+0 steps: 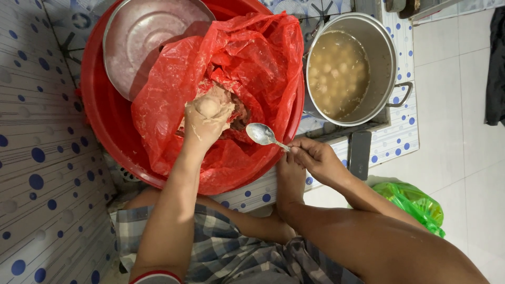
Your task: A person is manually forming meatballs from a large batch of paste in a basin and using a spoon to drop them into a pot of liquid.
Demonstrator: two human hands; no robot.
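The left hand [206, 118] is near the middle of the frame, inside a red plastic bag [252, 58]. Its grip is clenched around a lump of soft, pale meat paste [209, 107], and a round ball of paste pokes out at the top of the fist. The hand is smeared with paste. More of the pinkish mix lies in the bag just beside the hand.

The right hand [315, 159] is a little lower and to the right. Its grip is pinched on the handle of a metal spoon [261, 133]. The spoon bowl is shiny, faces up, and sits just beside the left hand, over the bag.

The red bag lies open in a big red basin [102, 121] that fills the upper left and middle of the frame. A round metal lid [139, 37] rests in the basin at the upper left, partly under the bag.

To the upper right stands a metal pot [380, 58] with cloudy broth and pale round balls floating in it. A dark flat phone [360, 155] lies below the pot. A green plastic bag [415, 202] sits on the white tiled floor at the lower right. The person's foot [289, 181] rests near the basin, and checked shorts [221, 252] show at the bottom.
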